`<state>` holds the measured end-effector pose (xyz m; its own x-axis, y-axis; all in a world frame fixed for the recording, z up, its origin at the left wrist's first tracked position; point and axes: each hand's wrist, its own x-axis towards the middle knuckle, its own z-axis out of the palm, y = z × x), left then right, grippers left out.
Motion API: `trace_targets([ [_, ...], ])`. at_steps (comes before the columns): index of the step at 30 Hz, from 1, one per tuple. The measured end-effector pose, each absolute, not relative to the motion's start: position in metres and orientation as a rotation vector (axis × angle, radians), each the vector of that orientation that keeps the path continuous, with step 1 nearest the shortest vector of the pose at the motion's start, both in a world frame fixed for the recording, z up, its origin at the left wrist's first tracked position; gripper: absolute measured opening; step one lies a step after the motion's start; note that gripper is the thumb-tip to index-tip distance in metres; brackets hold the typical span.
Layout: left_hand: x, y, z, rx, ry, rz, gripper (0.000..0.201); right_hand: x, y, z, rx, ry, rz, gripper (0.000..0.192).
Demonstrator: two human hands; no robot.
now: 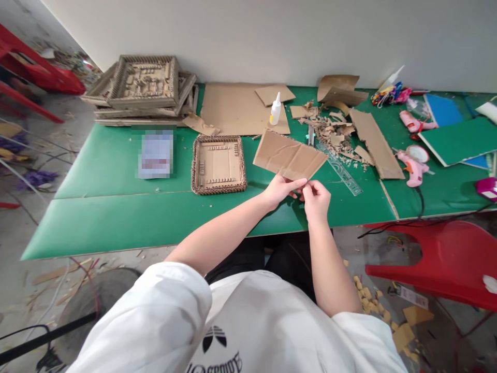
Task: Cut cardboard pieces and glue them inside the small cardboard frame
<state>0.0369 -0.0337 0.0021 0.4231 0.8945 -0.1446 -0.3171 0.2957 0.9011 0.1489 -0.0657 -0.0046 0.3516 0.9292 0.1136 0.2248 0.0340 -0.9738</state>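
A flat piece of cardboard [289,154] is held tilted above the green table. My left hand [280,190] grips its near edge, thumb on top. Close beside it, my right hand [316,199] has its thumb and fingers pinched together at the cardboard's near right edge; whatever lies between those fingertips is hidden. To the left lies a shallow cardboard tray [219,165] with corrugated walls and short corrugated strips inside. Just beyond the held piece are a utility knife [311,135] and a white glue bottle [275,110]. A clear plastic ruler [344,172] lies to the right.
Stacked cardboard frames [145,85] stand at the back left, near a blurred-out phone-sized item [156,154]. A large cardboard sheet [229,106] lies behind. Cardboard scraps [337,133] and a pink glue gun [414,168] with a cord are on the right. A red chair [446,259] stands below.
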Motion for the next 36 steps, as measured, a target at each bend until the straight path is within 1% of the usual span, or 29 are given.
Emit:
trace_targets([
  [5, 0.037, -0.033, 0.0, 0.837, 0.67, 0.888, 0.036, 0.148, -0.066, -0.003, -1.41, -1.092, 0.744, 0.014],
  [19, 0.04, -0.032, 0.0, 0.731, 0.608, 0.894, 0.039, 0.146, -0.068, -0.008, -1.355, -1.109, 0.645, 0.014],
  [27, 0.042, -0.034, 0.001, 0.698, 0.558, 0.9, 0.038, 0.143, -0.07, -0.009, -1.351, -1.102, 0.602, 0.014],
  [33, 0.034, -0.028, 0.008, 0.62, 0.555, 0.977, 0.029, 0.149, -0.068, -0.007, -1.335, -0.905, 0.595, 0.009],
  [36, 0.032, -0.025, 0.006, 0.667, 0.592, 0.98, 0.031, 0.155, -0.065, -0.008, -1.351, -0.794, 0.651, 0.011],
])
